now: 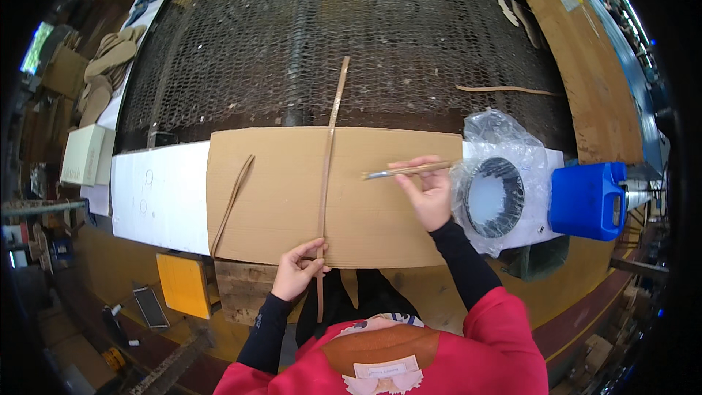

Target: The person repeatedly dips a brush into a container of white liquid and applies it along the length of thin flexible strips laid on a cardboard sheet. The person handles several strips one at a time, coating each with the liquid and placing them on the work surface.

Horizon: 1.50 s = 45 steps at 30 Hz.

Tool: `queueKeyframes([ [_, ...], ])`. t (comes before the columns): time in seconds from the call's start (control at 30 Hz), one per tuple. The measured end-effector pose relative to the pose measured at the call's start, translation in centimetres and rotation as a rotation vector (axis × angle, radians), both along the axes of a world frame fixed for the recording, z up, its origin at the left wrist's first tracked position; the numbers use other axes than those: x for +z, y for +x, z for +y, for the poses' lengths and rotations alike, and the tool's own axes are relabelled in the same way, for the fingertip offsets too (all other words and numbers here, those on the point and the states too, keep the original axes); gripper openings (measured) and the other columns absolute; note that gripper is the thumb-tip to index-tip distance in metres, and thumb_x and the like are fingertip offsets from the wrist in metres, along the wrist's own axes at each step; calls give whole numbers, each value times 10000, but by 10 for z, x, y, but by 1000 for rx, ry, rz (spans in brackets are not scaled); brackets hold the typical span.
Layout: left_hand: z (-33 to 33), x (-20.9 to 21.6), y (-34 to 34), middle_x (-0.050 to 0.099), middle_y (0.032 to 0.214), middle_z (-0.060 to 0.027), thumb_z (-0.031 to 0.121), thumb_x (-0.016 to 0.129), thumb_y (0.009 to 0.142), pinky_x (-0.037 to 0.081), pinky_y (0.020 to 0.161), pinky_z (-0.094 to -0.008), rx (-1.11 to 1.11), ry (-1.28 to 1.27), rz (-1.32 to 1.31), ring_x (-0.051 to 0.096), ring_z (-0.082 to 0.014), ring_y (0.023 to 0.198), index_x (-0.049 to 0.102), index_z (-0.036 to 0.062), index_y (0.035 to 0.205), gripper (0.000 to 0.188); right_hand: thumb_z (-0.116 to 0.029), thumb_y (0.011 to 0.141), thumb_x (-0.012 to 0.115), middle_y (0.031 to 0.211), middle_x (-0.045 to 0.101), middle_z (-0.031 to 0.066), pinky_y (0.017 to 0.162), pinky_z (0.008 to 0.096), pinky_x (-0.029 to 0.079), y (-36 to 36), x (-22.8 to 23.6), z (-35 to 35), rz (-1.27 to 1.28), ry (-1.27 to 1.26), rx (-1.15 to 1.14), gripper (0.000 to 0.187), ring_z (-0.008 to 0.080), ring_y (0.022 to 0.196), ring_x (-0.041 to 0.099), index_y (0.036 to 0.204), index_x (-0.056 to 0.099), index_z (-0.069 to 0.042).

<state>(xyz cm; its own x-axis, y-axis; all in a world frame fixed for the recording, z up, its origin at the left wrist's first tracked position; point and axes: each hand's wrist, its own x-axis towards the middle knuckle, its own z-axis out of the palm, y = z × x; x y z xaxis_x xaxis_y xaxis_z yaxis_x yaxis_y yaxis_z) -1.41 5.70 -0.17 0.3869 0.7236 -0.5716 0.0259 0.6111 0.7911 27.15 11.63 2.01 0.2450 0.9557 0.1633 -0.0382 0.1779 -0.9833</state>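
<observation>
A long tan strip (326, 175) lies across the cardboard sheet (387, 219), its far end out over the mesh and its near end hanging past the front edge. My left hand (297, 271) pinches this strip at the cardboard's near edge. Above the cardboard's right part, my right hand (430, 192) is closed round a thin paintbrush (409, 170), whose bristles point left toward the strip without touching it. To the right of that hand stands a round dark tub (521, 205) with whitish content, wrapped in clear plastic. A folded tan strip (235, 197) rests on the cardboard at left.
A wire mesh surface (241, 51) stretches beyond the cardboard, with another tan strip (504, 90) on it. A blue jerrycan (581, 201) stands right of the tub. Flat sole-shaped pieces (110, 62) are piled at far left near a pale box (84, 155). A yellow stool (183, 284) is below.
</observation>
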Motion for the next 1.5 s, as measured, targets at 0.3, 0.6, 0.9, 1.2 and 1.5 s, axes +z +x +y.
queueKeyframes([
  [0.3,-3,-3,-11,594,1177,-101,-71,508,868,530,709,-225,-5,6,-40,671,-145,788,496,-10,1269,406,62,795,636,944,686,117,803,299,496,-45,-20,46,-275,87,87,200,203,916,656,933,524,-30],
  [0.6,0,2,-20,569,1225,-93,-91,481,862,553,752,-269,-22,-18,-29,655,-121,748,481,-54,1258,397,46,800,640,938,682,131,793,300,487,-48,-34,64,-471,100,48,203,201,890,648,948,521,-29],
  [0.9,1,-3,-24,570,1219,-92,-100,487,854,558,757,-275,-9,-36,-39,646,-105,738,489,-50,1255,404,41,766,648,925,670,121,770,313,501,-58,-21,34,-522,126,226,186,234,879,655,916,554,-16],
  [1.2,1,-9,-29,592,1194,-82,-78,503,857,525,701,-214,1,-38,-70,673,-133,775,505,-18,1259,406,20,775,657,874,665,109,748,311,501,-52,-27,79,-479,126,5,182,241,851,658,926,566,-24],
  [1.5,0,-7,-32,598,1189,-75,-80,500,858,525,699,-215,4,-37,-65,674,-137,772,515,-15,1251,398,-18,747,701,854,663,104,742,316,492,-50,-18,60,-510,148,76,214,245,812,655,919,574,-18],
])
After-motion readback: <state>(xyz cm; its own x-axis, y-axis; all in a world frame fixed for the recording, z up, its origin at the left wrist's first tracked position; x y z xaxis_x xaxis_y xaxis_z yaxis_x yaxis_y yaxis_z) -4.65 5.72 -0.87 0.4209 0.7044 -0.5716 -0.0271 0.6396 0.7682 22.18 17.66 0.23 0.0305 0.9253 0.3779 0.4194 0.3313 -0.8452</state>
